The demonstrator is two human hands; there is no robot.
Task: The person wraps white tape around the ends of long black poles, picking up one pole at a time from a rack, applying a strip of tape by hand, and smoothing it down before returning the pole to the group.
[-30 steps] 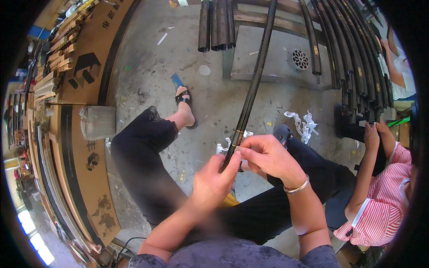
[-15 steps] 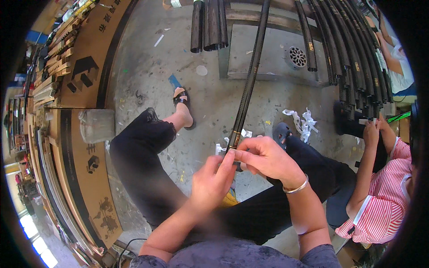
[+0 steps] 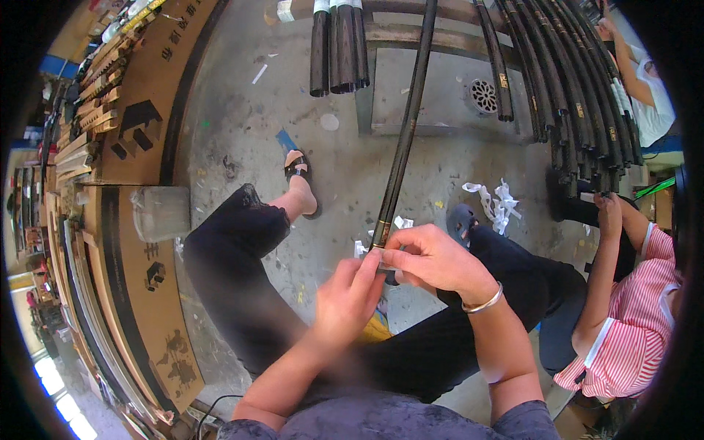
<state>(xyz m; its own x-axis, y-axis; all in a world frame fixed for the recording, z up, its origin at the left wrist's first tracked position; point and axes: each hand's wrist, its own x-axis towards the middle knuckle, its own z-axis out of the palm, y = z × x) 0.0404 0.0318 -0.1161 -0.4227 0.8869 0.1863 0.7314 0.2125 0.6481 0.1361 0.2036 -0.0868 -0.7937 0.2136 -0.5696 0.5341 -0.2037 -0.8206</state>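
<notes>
A long black rod (image 3: pixel 405 139) with gold bands slants down from the top of the picture to my fingers. Its near end lies between my two hands. My left hand (image 3: pixel 346 297) is closed round that end, thumb and fingertips pressed against it. From the other side my right hand (image 3: pixel 433 260), with a silver bangle at the wrist, pinches the same end. The fingertips of both hands meet there, so the very tip is hidden. A small pale edge shows between the fingers; I cannot tell what it is.
More black rods (image 3: pixel 572 95) lie in a bundle at the right, and thicker black tubes (image 3: pixel 345 59) at the top. White strips (image 3: pixel 499 204) litter the floor. A co-worker in a striped shirt (image 3: pixel 631 330) sits on the right. Cardboard boxes (image 3: pixel 139 293) line the left.
Both hands keep their pinch on the rod's end, almost unmoved. The view has shifted slightly. Another person at the far right has raised an arm.
</notes>
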